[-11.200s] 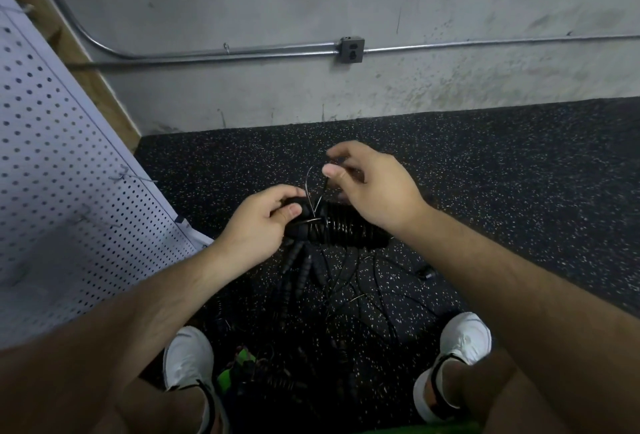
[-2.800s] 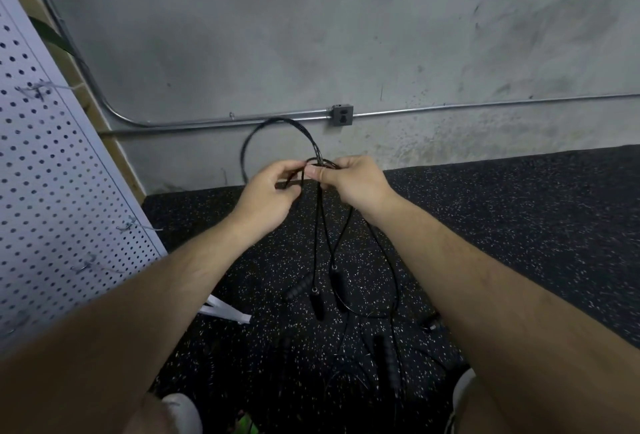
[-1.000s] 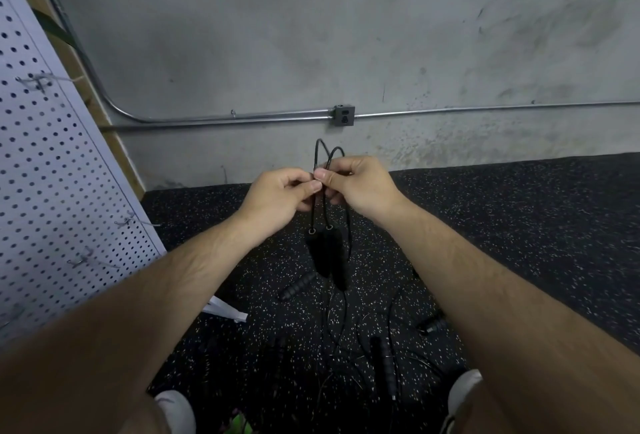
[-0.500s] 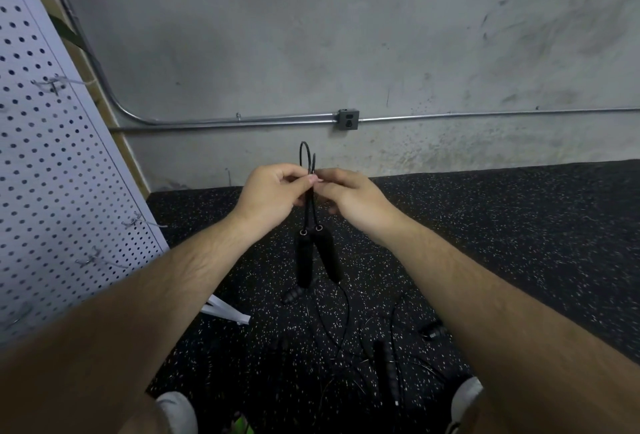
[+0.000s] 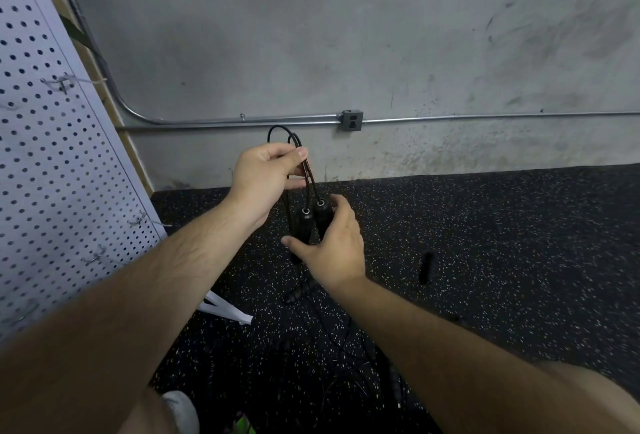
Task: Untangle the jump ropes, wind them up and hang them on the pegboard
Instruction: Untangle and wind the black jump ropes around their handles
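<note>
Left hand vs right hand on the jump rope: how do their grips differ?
The left hand pinches the thin black cord loops between thumb and fingers; the right hand curls round the two thick black handles. The left hand is higher; the right hand sits lower, below it. Both hold the same jump rope.

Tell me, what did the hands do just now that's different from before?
The right hand dropped down from beside the left hand and took hold of the two black handles. The left hand still pinches the cord, its loops sticking up. The pegboard and the other ropes on the floor stayed put.
</note>
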